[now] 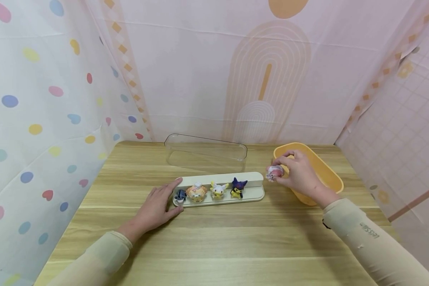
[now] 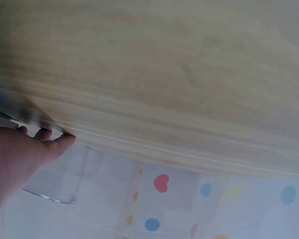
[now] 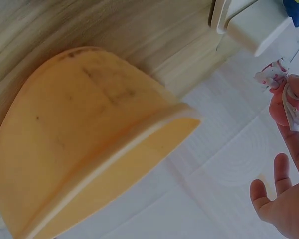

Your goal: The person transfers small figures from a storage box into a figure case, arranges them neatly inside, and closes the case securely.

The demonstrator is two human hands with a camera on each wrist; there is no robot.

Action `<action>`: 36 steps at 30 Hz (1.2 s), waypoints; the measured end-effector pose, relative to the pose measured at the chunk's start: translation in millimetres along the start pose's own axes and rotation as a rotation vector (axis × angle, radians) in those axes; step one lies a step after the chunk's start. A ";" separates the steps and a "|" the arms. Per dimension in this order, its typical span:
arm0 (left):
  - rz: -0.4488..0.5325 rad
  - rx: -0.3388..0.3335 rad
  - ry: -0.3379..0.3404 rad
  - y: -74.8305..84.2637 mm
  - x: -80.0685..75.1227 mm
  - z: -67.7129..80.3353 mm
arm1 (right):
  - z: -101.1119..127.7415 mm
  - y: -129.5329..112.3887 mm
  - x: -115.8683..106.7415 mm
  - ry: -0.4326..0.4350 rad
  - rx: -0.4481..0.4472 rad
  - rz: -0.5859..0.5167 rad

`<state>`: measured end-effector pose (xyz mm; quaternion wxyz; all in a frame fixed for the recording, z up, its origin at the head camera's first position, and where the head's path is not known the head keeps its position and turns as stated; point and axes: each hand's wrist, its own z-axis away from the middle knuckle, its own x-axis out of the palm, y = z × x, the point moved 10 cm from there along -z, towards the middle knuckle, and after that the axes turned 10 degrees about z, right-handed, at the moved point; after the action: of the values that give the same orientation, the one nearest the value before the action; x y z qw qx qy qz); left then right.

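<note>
A cream display base (image 1: pixel 250 178) lies in the middle of the wooden table and carries several small figurines: a blue one (image 1: pixel 180 196), an orange one (image 1: pixel 196 192), a yellow-white one (image 1: pixel 219 190) and a purple-hatted one (image 1: pixel 238 188). My left hand (image 1: pixel 159 205) lies flat on the table with straight fingers against the base's left end. My right hand (image 1: pixel 296 171) pinches a pink-and-white figurine (image 1: pixel 274 172) in the air just right of the base, in front of the yellow tub (image 1: pixel 330 174). The right wrist view shows that pink-and-white figurine (image 3: pixel 283 99) at my fingertips (image 3: pixel 295 94).
A clear plastic cover (image 1: pixel 205 153) stands behind the base, near the back curtain. The yellow tub (image 3: pixel 89 144) sits at the table's right side. Patterned curtains close in the left, back and right. Bare wood (image 1: pixel 221 246) stretches toward the front edge.
</note>
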<state>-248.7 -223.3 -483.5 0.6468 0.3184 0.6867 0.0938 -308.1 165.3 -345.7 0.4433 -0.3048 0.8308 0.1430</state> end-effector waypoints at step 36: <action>0.006 0.007 0.000 2.2 -2.0 -0.1 | 7.4 -43.2 55.9 -0.291 -0.029 0.040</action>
<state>-248.1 -222.7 -480.6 0.6454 0.3230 0.6858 0.0933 -299.5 114.4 -394.6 0.5516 -0.2705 0.7615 0.2064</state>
